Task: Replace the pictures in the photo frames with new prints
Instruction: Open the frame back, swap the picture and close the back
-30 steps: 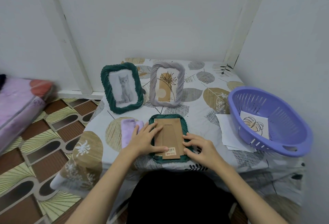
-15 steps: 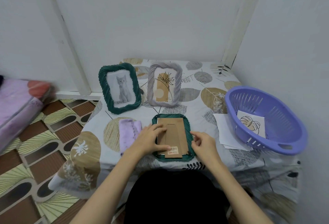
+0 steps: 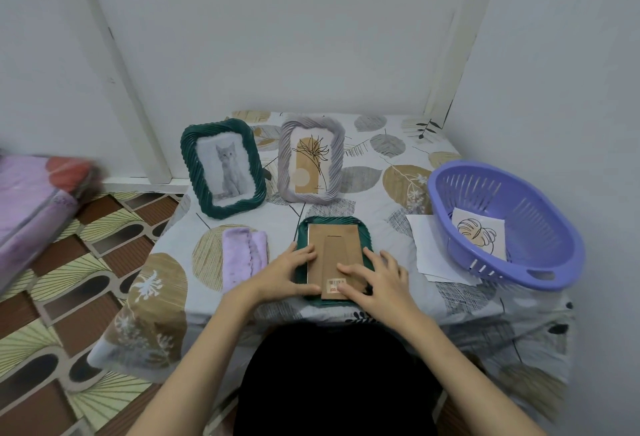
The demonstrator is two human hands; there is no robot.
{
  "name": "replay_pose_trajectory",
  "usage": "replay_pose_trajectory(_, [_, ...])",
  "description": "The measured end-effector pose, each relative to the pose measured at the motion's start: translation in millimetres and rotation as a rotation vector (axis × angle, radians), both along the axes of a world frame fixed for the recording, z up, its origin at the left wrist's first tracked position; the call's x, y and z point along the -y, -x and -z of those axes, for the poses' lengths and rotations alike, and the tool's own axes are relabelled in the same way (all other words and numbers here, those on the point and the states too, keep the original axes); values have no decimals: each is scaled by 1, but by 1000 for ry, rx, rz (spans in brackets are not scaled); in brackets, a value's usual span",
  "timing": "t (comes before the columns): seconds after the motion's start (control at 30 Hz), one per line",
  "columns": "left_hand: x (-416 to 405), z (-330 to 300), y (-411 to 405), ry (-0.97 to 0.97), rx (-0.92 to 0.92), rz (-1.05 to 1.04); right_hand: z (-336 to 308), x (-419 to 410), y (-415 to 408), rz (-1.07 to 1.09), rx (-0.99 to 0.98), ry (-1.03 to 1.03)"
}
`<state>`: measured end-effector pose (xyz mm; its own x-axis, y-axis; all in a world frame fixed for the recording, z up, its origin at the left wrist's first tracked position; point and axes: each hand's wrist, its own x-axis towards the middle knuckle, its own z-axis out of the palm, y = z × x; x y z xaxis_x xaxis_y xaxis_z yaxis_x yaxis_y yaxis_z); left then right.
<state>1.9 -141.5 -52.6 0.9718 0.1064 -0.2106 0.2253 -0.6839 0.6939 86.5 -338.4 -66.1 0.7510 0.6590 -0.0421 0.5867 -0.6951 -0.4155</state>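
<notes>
A green frame [image 3: 367,238] lies face down at the near middle of a low table covered with a leaf-print cloth [image 3: 381,158]. Its brown backing board [image 3: 334,252] faces up, with a barcode sticker [image 3: 336,286] near the board's near edge.

The left hand [image 3: 287,271] rests flat on the left near part of the board and frame rim, fingers extended and spread, palm down; it presses rather than clasps, enclosing nothing. The right hand [image 3: 375,279] lies likewise on the right near part, fingers spread, the index finger reaching across toward the sticker. It too lies flat and unclenched, in contact with the board and rim but not wrapped around either.

At the far left of the table, a second green frame [image 3: 194,172] stands upright, holding a print of a grey cat [image 3: 228,169]. Just beside it to the right, a grey frame [image 3: 337,158] stands upright with a print of a line-drawn plant [image 3: 310,165].

A folded lilac cloth [image 3: 244,257] lies left of the face-down frame, close to the left hand.

On the right, a purple slotted basket [image 3: 540,262] sits on the table, containing a print of a leaf outline [image 3: 479,233]. White sheets [image 3: 426,245] lie on the cloth between the basket and the face-down frame, partly beneath the basket's rim.
</notes>
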Motion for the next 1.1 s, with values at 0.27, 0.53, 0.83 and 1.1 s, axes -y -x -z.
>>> replay_pose_trajectory(0.27, [-1,9,11,-12,86,8,5,0,2,21,-6,-25])
replay_pose_trajectory(0.53, [2,18,15,-38,204,-15,8,0,2,32,-15,-38])
replay_pose_trajectory(0.83, [3,20,12,-86,227,-36,4,0,5,36,-47,-62])
replay_pose_trajectory(1.1, [-4,4,-25,-91,416,-324,-11,-2,1,2,-87,-19])
